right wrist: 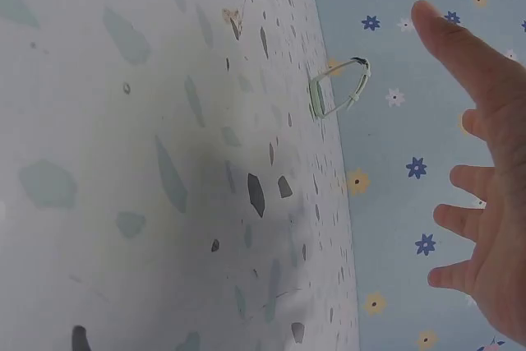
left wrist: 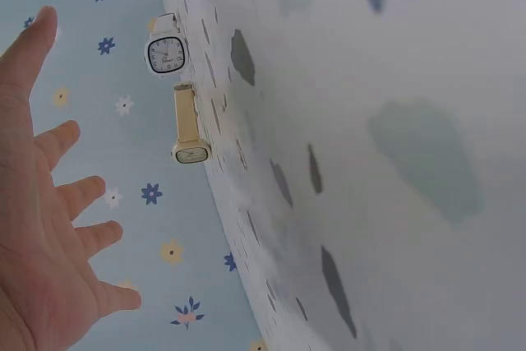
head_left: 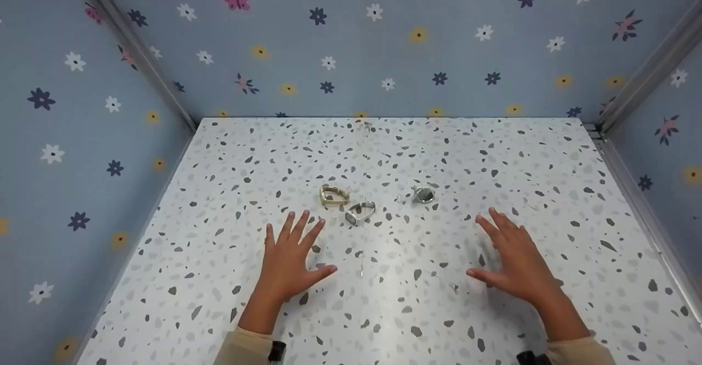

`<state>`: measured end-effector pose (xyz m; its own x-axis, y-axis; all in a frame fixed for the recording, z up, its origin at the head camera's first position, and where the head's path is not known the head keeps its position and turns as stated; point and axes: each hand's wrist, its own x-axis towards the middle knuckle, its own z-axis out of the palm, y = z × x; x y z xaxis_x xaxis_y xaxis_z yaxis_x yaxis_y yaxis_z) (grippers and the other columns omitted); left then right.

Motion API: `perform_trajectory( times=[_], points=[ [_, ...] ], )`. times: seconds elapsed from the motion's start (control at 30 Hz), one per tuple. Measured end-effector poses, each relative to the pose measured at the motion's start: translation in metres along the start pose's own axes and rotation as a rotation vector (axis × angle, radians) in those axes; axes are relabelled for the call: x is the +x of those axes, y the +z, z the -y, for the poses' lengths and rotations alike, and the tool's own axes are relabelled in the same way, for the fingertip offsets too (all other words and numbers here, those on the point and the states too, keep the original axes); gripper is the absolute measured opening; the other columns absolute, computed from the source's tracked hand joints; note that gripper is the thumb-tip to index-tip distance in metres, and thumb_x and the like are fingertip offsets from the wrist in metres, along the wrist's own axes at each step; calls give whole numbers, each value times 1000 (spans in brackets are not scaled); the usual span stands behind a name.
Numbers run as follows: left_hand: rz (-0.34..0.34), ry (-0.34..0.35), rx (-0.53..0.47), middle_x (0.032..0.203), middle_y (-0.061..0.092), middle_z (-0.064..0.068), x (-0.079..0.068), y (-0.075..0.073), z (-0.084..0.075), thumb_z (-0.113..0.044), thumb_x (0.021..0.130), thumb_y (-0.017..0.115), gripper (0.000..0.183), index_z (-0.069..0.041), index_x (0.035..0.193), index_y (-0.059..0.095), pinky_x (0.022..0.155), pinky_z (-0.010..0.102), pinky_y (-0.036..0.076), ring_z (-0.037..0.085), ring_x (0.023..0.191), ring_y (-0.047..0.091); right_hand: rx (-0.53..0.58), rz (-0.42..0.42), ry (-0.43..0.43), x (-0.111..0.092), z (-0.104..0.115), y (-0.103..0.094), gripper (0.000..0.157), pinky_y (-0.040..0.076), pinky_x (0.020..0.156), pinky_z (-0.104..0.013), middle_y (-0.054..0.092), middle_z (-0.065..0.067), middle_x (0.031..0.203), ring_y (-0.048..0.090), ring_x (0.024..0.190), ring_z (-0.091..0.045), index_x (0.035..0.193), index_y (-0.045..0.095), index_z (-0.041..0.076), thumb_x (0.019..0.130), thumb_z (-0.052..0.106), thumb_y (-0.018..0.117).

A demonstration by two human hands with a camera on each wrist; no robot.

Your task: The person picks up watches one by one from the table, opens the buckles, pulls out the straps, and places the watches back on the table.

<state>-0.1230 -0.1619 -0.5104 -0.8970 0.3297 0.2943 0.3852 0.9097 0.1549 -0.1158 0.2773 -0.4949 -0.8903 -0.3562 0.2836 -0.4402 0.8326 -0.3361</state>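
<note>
My left hand (head_left: 286,265) hovers over the speckled tabletop with its fingers spread, holding nothing. Just beyond its fingertips are a tan-gold wristwatch (head_left: 334,202) and a white wristwatch (head_left: 351,219), close beside each other. In the left wrist view the white watch's square dial (left wrist: 167,54) faces the camera, and the tan strap (left wrist: 186,113) runs down to a smaller face. My right hand (head_left: 518,261) is likewise spread and holds nothing. Ahead and to its left stands a third wristwatch (head_left: 425,194) with a dark round-looking face; its pale strap forms a loop (right wrist: 362,80) in the right wrist view.
The white terrazzo-patterned table (head_left: 384,157) is bounded by blue flowered panels (head_left: 362,41) at the back and both sides. Metal frame strips (head_left: 630,96) line the corners. Tan sleeves (head_left: 244,348) and dark wrist straps show at the front edge.
</note>
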Motion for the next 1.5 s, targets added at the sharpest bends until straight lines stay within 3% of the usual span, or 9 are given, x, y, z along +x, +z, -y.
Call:
perform_trajectory(
  times=[0.23,0.63,0.83,1.1,1.3,1.5],
  points=[
    [-20,5,-8,140,32,6,3,3,-2,-77,66,46,87,-28,137,34,95,65,17,32,128,25,91,-53,-44,3,3,2,96,31,90,-56,22,-6,144,29,125,-33,139,30,18,61,55,73],
    [-86,-3,-83,133,41,9,8,9,-5,-69,68,55,80,-23,132,42,94,61,25,30,122,35,207,-133,-38,5,9,8,90,33,88,-54,30,-10,140,29,125,-29,137,35,15,62,43,77],
    [-92,-17,-141,129,44,8,11,11,-7,-56,70,63,70,-19,128,48,92,53,31,29,115,41,245,-174,-46,8,10,11,82,33,88,-55,35,-14,137,31,123,-31,134,39,12,65,36,77],
    [-100,-27,-165,125,47,6,15,14,-5,-58,73,59,65,-18,125,50,87,51,37,27,111,45,280,-167,-28,10,12,14,79,31,91,-55,35,-12,137,30,125,-29,131,42,8,65,35,77],
    [-130,-13,-191,122,49,8,18,13,-8,-56,71,63,67,-17,125,51,84,51,39,28,109,47,314,-159,-43,12,15,17,82,31,89,-57,35,-14,136,30,125,-31,133,40,14,64,35,78],
    [-110,-26,-213,124,48,7,21,13,-10,-51,68,69,71,-20,128,47,84,50,40,27,110,46,368,-150,-44,15,18,18,88,32,89,-57,34,-12,137,29,126,-28,133,40,13,60,37,80]
  ],
)
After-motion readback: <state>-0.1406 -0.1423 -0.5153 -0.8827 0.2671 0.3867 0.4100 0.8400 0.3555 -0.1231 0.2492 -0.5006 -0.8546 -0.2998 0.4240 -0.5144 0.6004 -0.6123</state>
